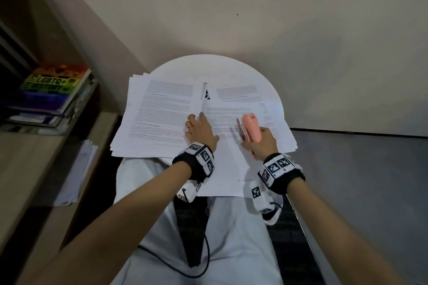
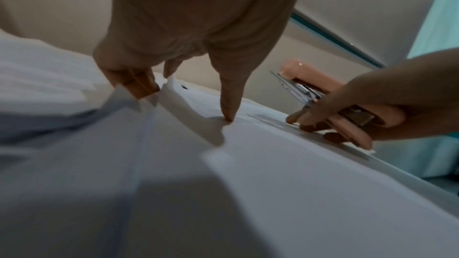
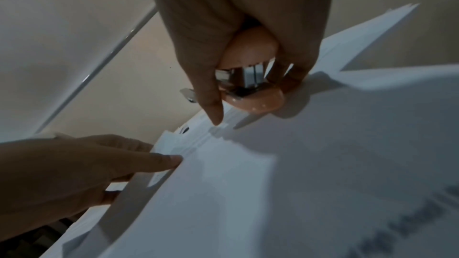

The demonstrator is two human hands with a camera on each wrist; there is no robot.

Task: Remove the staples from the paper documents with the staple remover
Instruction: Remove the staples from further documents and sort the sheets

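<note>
Stapled paper documents point(image 1: 231, 159) lie in overlapping stacks on a round white table point(image 1: 266, 81). The top one has pages turned back to the left. My left hand point(image 1: 199, 127) rests on the fold. Its bent fingers point(image 2: 139, 83) bear on the turned pages, and the thumb point(image 2: 228, 109) presses the page beside them. To the right, my right hand point(image 1: 261, 141) grips a pink staple remover point(image 1: 251, 126) just above the paper, its metal blade point(image 2: 290, 83) pointing away from me. No staple is visible in any view.
A desk point(image 1: 34, 157) stands on the left with a stack of colourful books point(image 1: 53, 90) and loose sheets point(image 1: 76, 173). A wall rises behind the table. The papers overhang the table's near edge above the person's lap point(image 1: 208, 250).
</note>
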